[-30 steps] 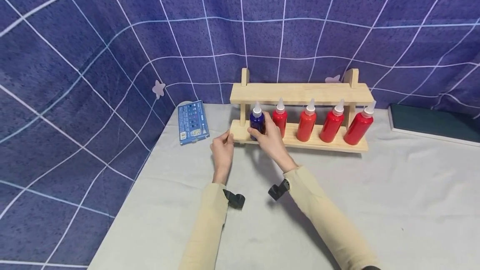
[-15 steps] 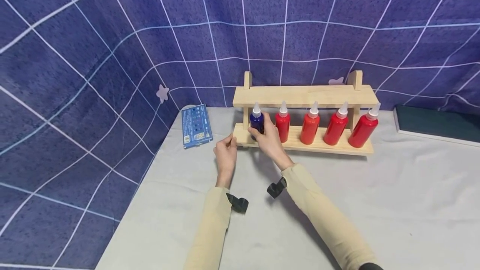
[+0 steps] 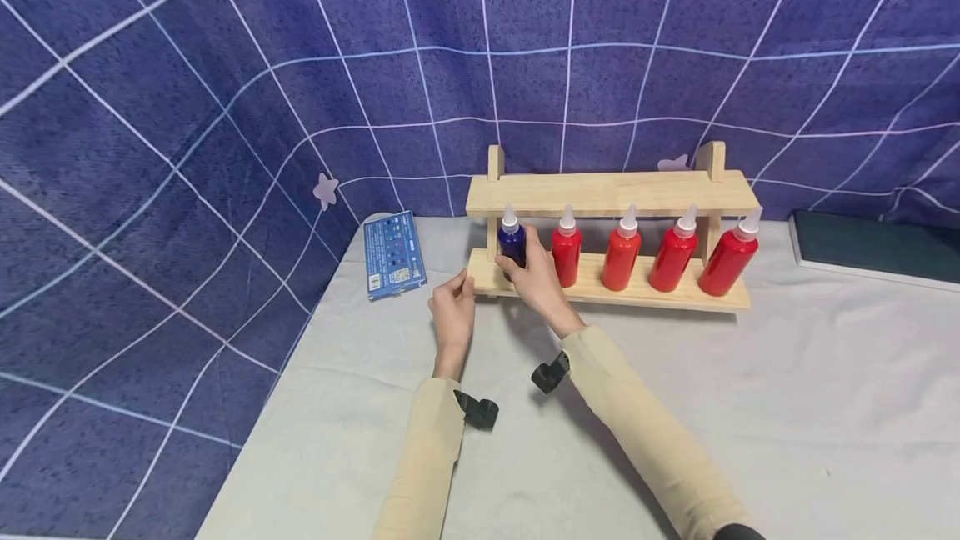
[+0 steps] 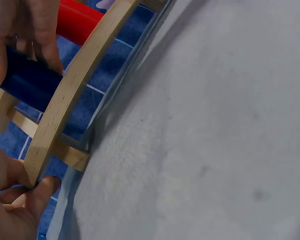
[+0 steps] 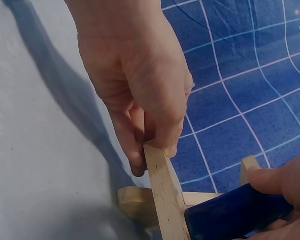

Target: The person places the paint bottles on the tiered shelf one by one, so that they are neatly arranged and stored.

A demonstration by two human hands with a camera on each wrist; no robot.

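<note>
In the head view, my right hand (image 3: 542,280) grips a dark blue squeeze bottle (image 3: 512,242) with a white pointed nozzle. The bottle stands at the left end of a two-tier wooden rack's lower shelf (image 3: 487,275). My left hand (image 3: 453,315) pinches that shelf's left end between thumb and fingers. The left wrist view shows the pinched shelf end (image 4: 35,170) and the blue bottle's base (image 4: 32,82) against the shelf. To the right, several red bottles (image 3: 620,261) with white nozzles stand in a row on the same shelf. The right hand's fingers partly cover the blue bottle.
The rack's upper shelf (image 3: 607,192) runs above and behind the bottles. A blue printed box (image 3: 393,255) lies to the left, and a dark green flat board or book (image 3: 870,247) to the right. A purple-blue grid curtain (image 3: 600,73) hangs behind the white-covered table (image 3: 600,457).
The blue bottle has shifted slightly left along the shelf in the right hand. The left hand keeps its pinch on the shelf end. The head view has shifted a little.
</note>
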